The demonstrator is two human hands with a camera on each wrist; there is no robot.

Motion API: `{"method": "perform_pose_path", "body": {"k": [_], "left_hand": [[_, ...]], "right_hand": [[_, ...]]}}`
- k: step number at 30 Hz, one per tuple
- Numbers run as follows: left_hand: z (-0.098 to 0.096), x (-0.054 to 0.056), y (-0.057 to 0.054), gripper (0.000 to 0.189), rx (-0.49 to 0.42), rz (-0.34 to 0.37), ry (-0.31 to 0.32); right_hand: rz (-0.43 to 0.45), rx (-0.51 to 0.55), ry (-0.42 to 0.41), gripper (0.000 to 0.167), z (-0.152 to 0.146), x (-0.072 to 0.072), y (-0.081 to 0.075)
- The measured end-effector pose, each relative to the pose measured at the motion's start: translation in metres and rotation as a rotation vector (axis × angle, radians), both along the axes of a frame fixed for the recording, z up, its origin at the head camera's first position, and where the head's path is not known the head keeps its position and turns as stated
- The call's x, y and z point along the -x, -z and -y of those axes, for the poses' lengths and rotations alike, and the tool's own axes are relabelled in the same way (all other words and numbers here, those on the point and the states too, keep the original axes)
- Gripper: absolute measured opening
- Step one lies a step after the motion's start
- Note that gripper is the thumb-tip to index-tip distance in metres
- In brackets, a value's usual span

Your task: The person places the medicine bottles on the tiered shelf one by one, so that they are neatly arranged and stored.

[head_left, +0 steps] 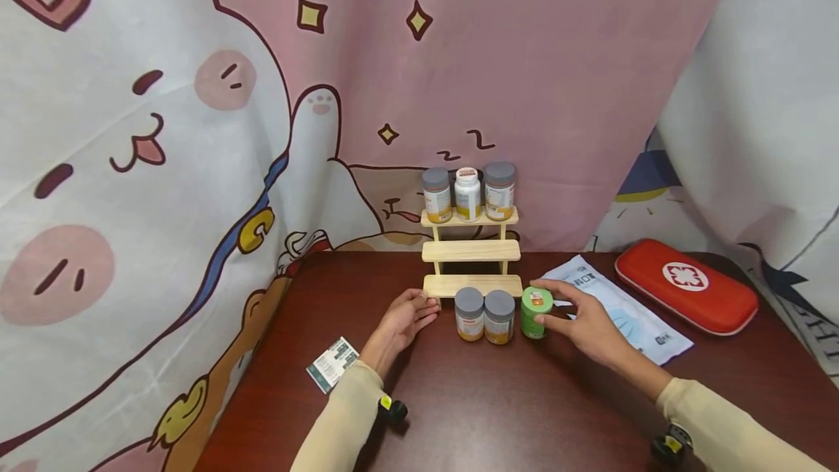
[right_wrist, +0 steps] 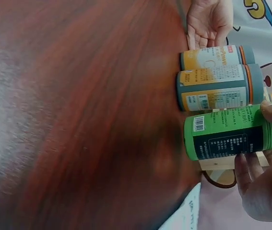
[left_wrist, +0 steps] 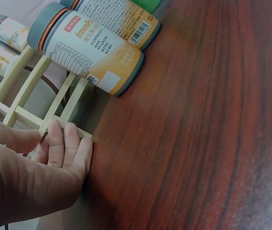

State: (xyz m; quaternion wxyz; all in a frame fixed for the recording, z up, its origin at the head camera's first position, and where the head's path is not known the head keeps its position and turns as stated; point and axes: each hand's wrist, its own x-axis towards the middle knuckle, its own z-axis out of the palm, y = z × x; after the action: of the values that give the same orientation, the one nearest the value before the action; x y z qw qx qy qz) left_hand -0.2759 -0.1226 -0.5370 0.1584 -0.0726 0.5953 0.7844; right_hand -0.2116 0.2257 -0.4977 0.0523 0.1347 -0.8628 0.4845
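Note:
My right hand point(head_left: 593, 326) grips a green bottle point(head_left: 536, 319) near its cap, thumb on one side and fingers on the other. The bottle stands upright at the right front of a three-step wooden display stand point(head_left: 472, 285). The left hand point(head_left: 403, 323) holds the left end of the stand's lowest step between thumb and fingers. Just left of the green bottle, two grey-capped supplement bottles point(head_left: 469, 315) point(head_left: 499, 319) with orange and white labels stand side by side before the stand. On the top step are two more grey-capped bottles point(head_left: 437, 195) point(head_left: 500, 191) with a white bottle point(head_left: 468, 195) between them.
At the right lie a white and blue packet point(head_left: 645, 326) and a red zipped case point(head_left: 684, 286) with a white emblem. A small printed card point(head_left: 333, 363) lies left of the left forearm. A cartoon-printed curtain point(head_left: 557, 79) hangs behind the dark wooden table point(head_left: 478, 414).

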Motion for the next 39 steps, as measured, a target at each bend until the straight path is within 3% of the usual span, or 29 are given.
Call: {"method": "perform_pose_path", "body": {"k": [19,27,39], "left_hand": [[0.003,-0.001,0.0,0.008,-0.002,0.008,0.006],[0.002,-0.001,-0.002,0.007,0.001,0.01,0.006],[0.001,0.0,-0.003,0.008,0.0,0.019,0.002]], "right_hand": [[-0.152,-0.137,0.053,0.058,0.004,0.01,-0.044],[-0.28,-0.144,0.043,0.058,0.011,0.018,-0.059],[-0.232,-0.062,0.031,0.06,0.025,0.033,-0.073]]}}
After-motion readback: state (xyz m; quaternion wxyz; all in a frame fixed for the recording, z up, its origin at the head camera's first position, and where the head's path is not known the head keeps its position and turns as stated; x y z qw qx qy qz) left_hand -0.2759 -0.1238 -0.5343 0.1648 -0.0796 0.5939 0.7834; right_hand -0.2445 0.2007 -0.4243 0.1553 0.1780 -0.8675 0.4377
